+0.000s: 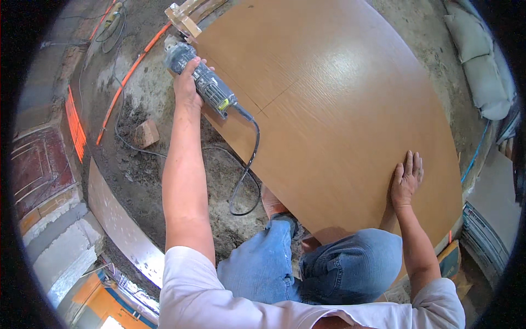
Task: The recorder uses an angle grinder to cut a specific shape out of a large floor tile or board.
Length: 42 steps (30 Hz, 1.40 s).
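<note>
In my left hand (pixel 188 88) is an angle grinder (pixel 207 82), dark grey and dusty, with a green switch near its cord end. Its head reaches the far left edge of a large brown wood-grain board (pixel 339 126). The disc is mostly hidden. A black cord (pixel 255 148) loops down from the tool beside the board's edge. My right hand (pixel 406 178) lies flat on the board's right part, fingers stretched out. Two thin lines meet at a corner on the board, right of the grinder. My knee bends over the near edge.
Wooden offcuts (pixel 186 19) are at the board's far left corner. A wood block (pixel 146 134) sits on the dirt floor, near an orange pipe (pixel 129 74) and a thin cable. Filled sacks (pixel 482 71) lie at the far right. A pale panel strip (pixel 123 219) lies at left.
</note>
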Each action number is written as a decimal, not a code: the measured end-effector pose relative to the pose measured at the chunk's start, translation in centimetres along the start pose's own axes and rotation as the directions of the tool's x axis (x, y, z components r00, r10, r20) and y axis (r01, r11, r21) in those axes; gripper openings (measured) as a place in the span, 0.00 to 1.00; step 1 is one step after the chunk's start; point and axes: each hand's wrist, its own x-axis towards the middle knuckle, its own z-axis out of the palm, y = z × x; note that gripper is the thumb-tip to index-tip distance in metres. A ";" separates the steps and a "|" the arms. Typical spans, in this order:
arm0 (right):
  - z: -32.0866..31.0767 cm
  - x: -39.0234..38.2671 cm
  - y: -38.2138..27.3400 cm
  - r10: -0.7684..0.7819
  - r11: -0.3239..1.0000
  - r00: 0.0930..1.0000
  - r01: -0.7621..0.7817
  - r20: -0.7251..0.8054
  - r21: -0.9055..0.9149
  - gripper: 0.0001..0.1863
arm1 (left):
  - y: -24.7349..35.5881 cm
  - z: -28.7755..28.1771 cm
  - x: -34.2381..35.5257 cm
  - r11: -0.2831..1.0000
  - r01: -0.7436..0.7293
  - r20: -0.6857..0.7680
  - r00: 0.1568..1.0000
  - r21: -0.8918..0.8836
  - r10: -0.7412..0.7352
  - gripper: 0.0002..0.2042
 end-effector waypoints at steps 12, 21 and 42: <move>-0.1 0.1 0.4 -0.051 0.999 0.998 0.050 -0.021 -0.018 0.25 | 0.0 0.0 -0.1 0.998 0.039 0.002 0.999 -0.042 -0.039 0.20; 0.2 0.2 0.7 -0.067 0.997 0.998 0.067 -0.006 -0.025 0.25 | 0.2 0.0 0.3 0.997 0.046 -0.028 0.998 -0.062 -0.048 0.18; 0.4 0.1 0.7 -0.048 0.999 0.999 0.048 -0.017 -0.021 0.26 | 0.2 -0.1 0.5 0.997 0.055 -0.043 0.997 -0.051 -0.057 0.20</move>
